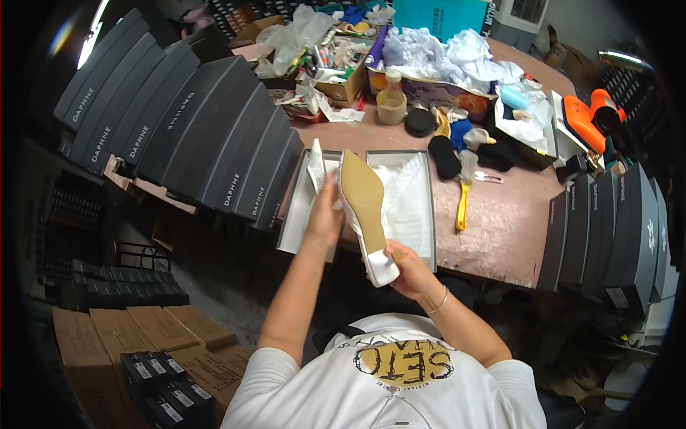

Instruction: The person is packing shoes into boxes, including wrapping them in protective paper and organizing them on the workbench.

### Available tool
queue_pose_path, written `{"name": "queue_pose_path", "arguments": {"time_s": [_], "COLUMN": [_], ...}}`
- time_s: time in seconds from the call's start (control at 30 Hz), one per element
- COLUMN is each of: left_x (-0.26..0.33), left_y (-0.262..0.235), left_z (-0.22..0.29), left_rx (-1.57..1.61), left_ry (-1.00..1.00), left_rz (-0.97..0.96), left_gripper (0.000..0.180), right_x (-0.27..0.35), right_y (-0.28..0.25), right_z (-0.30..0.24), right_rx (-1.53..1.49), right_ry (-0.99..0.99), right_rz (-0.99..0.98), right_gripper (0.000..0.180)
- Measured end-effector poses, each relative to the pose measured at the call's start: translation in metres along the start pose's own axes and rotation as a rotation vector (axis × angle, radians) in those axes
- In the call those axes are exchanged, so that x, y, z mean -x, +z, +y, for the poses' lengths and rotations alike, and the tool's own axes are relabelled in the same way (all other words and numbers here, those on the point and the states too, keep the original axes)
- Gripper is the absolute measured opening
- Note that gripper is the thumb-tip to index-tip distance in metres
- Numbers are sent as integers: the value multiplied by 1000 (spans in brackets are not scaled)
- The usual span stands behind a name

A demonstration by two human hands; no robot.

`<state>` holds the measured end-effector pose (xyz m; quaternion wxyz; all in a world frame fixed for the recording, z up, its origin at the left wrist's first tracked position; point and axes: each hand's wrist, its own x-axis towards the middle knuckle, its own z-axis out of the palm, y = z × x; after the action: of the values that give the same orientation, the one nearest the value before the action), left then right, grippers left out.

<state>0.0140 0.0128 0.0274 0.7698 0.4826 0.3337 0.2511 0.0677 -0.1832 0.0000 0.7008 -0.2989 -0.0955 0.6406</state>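
Observation:
A white shoe (pixel 363 204) with a tan sole and a white block heel is held over the table edge, sole facing up and pointed toe away from me. My right hand (pixel 413 270) grips it around the heel. Against the shoe's left side, my left hand (pixel 326 214) is closed, its fingers partly hidden. A second white, pointed piece (pixel 316 166) rises just beyond the left hand; I cannot tell whether it is the other shoe or paper. Beneath lies an open grey shoebox (pixel 431 214) lined with white tissue paper (pixel 407 189).
Dark shoeboxes (pixel 214 136) stand in a row at left, more (pixel 629 236) at right. A yellow-handled brush (pixel 463 204), a bottle (pixel 391 100), a round black tin (pixel 419 122) and a paper-filled box (pixel 429 86) lie beyond. Brown cartons (pixel 93 343) sit at lower left.

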Motion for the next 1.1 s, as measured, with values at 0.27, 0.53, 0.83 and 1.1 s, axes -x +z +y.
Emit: {"name": "queue_pose_path", "arguments": {"time_s": [0.27,0.53,0.83,1.1], "left_x": [-71,-42,78,87], "left_y": [-158,-142,7,30], "left_z": [-74,-56,-28,-32], "left_rx": [-1188,-537,622,561], "left_ry": [173,94,-185,-202], "left_rz": [-74,-144,-265,-250], "left_gripper": [45,39,55,58], "right_x": [2,16,-1,7], "right_y": [-18,-13,1,-2], "right_z": [-22,-35,-37,-38], "right_rx": [34,82,-231,-367], "right_ry": [-51,-131,-210,-244], "right_rz": [208,129,129,28], "right_gripper": [31,71,45,46]}}
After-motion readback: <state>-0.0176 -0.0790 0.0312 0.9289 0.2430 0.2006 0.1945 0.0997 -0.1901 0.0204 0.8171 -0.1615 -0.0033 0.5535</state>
